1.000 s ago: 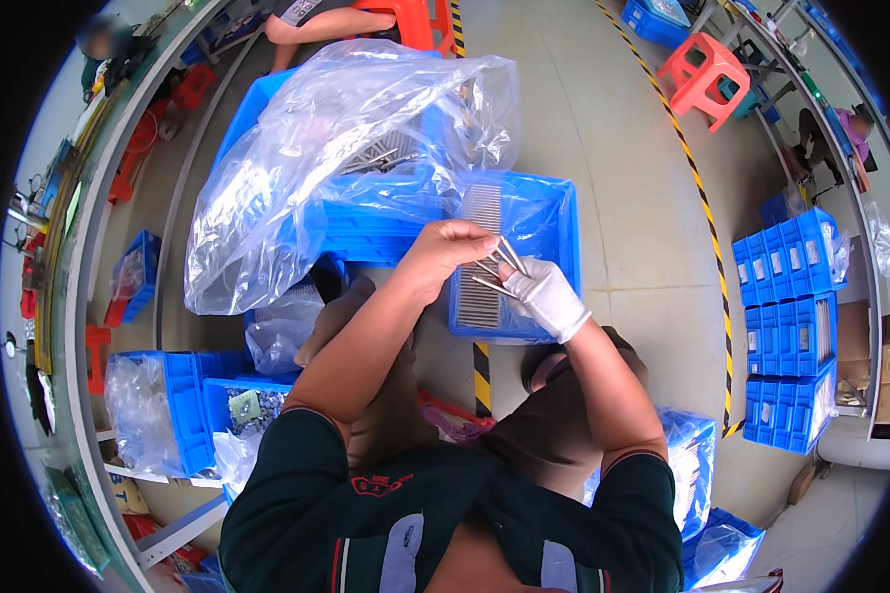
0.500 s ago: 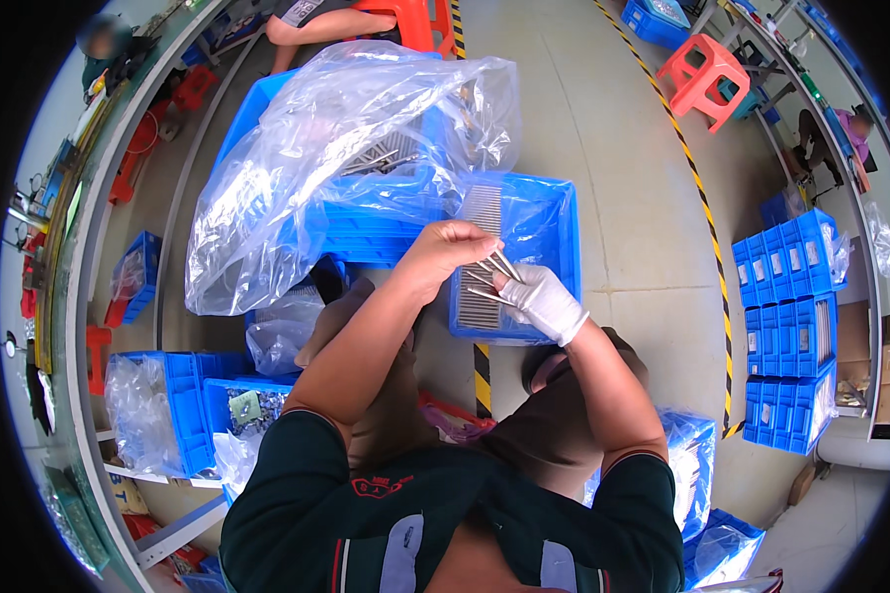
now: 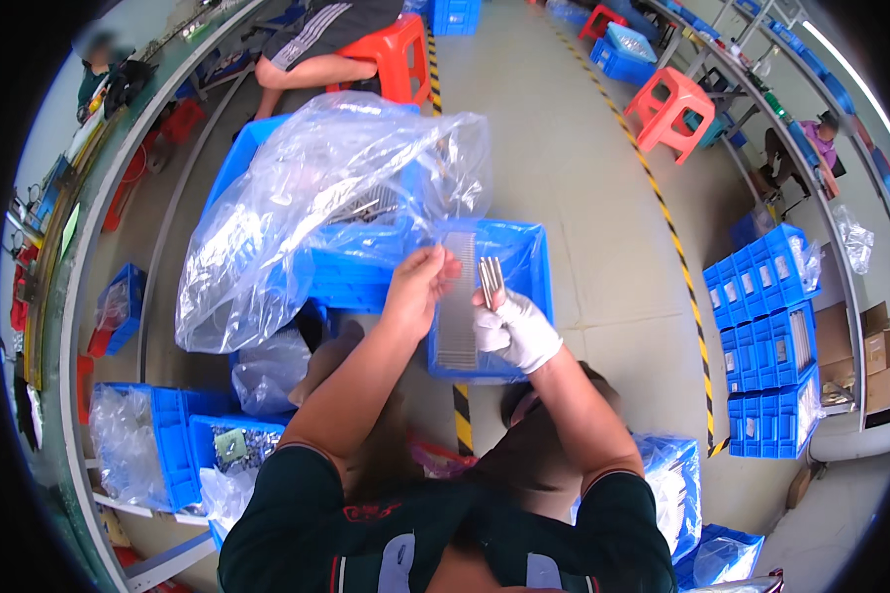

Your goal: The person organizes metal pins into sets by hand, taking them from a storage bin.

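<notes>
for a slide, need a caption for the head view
Gloved right hand holds metal pins beside the bare left hand, over a blue bin.

Left hand: bare, no glove.
Right hand: white fabric glove, covers hand to the wrist, cuff slightly bunched.
Forearms: bare on both sides.
Shirt: dark green, short sleeves ending above the elbows.
Shirt markings: red print on left chest; pale shapes lower front, partly cut off by the frame edge.
</notes>
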### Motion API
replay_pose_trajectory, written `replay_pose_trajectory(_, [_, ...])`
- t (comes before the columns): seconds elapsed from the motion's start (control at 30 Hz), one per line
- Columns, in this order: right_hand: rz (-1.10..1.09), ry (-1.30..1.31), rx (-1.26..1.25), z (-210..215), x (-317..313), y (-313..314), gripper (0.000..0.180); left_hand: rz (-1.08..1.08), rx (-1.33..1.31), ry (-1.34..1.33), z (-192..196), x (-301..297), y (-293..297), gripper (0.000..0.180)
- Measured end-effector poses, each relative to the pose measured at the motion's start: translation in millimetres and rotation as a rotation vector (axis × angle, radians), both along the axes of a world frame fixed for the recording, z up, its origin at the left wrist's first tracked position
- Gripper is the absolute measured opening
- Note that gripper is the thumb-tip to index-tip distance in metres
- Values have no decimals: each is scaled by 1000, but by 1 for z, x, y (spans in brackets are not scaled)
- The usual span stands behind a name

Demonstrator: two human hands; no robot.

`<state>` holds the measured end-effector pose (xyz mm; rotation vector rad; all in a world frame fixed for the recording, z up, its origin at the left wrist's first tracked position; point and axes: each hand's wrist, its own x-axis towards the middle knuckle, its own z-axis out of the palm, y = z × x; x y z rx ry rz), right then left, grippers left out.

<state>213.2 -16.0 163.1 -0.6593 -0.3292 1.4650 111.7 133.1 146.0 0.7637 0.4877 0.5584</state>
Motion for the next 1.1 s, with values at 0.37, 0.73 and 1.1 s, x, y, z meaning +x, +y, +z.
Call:
replay_pose_trajectory(0.37, [-640, -649, -10, 2, -14, 39, 13, -33, -575, -222, -25, 45, -52, 27])
replay_pose_trajectory(0.73, [-546, -1250, -466, -18, 3, 31, 24, 117, 257, 405, -37, 30, -32, 28])
replay_pose_trajectory(1.1, [293, -85, -136, -6, -11, 1, 33, -121, 1039, 367, 20, 8, -16, 26])
